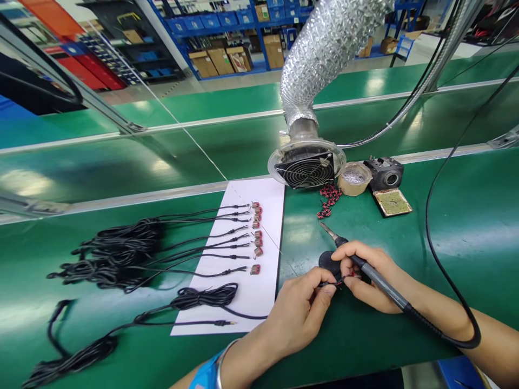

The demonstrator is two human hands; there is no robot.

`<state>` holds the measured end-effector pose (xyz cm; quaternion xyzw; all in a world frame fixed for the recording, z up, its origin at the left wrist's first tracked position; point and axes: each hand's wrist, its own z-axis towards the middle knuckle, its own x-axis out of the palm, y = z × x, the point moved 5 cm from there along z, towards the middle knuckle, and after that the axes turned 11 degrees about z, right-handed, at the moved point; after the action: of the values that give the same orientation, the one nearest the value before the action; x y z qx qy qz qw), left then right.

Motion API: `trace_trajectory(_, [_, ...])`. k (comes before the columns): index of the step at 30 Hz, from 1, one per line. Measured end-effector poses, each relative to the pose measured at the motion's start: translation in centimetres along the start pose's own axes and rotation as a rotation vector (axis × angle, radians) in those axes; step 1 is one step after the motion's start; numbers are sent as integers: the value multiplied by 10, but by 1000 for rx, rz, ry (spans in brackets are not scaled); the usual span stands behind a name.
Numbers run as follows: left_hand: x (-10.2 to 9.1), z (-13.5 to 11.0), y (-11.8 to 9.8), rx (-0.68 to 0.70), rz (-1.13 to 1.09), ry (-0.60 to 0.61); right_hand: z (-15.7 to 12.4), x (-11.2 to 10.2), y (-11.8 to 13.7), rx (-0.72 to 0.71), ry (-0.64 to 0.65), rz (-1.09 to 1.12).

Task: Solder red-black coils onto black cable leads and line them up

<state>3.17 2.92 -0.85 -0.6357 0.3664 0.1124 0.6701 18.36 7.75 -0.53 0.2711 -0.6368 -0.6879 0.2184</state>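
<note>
My left hand [302, 308] pinches the end of a black cable [326, 283] between thumb and fingers. Close against it, my right hand [375, 275] grips a soldering iron [377, 281] like a pen, its bare tip pointing up and left over the green bench. The fingertips of my right hand also hold a small part with red on it, too small to make out, at the cable end. Just behind the fingers lies a round black disc [329, 262]. To the left, a white sheet [267, 216] carries a row of black cables [227, 256] ending beside small metal-and-red parts [255, 269].
A fume fan [308, 170] on a silver duct [324, 59] stands at the back. Near it are red-and-black rings [329, 197], a tape roll [353, 181] and an iron stand with sponge [391, 202]. Bundled cables [121, 243] lie left. The iron's cord [432, 227] loops at right.
</note>
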Motion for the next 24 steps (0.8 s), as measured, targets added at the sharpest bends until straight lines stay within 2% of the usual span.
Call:
trace_trajectory(6, [1,2,-1,28,-5,-15,-1,1,1,-7,27,-7])
trace_trajectory(10, [2,1,2,24,5,-42,-2,1,1,36,59,-11])
trace_trajectory(16, [-2,-2,1,101,80,-204,-1,4,2,105,74,39])
trace_trajectory(20, [-4,-3,-3,158,119,-314,0,6,-6,141,40,160])
trace_trajectory(24, [-6,-4,-6,203,169,-418,-2,5,-9,134,-2,180])
